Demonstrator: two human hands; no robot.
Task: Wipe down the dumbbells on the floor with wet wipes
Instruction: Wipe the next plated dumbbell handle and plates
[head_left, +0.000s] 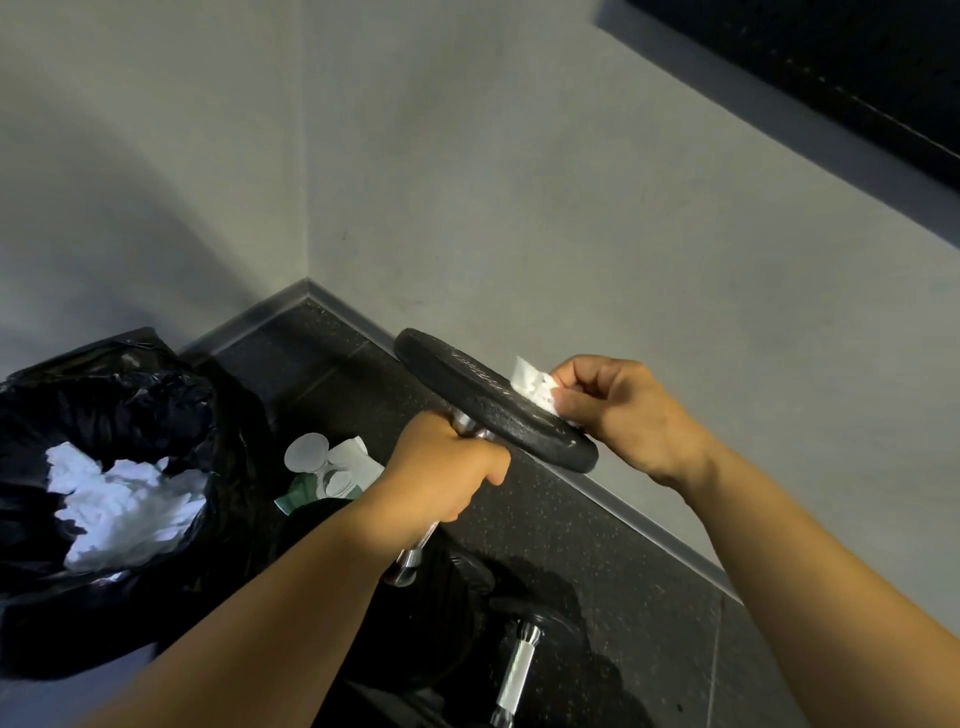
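Note:
A dumbbell with a black disc plate (483, 397) and a chrome handle is lifted off the floor, plate tilted toward the wall. My left hand (441, 467) grips its handle just below the plate. My right hand (618, 410) pinches a white wet wipe (535, 387) against the plate's upper right rim. The dumbbell's lower end is hidden behind my left forearm. A second dumbbell (514, 670) with a chrome handle lies on the dark floor below.
A black rubbish bag (130, 415) holding crumpled white wipes stands at the left. A green and white wipes packet (327, 467) with its lid open lies on the floor beside it. Grey walls meet in a corner just behind the plate.

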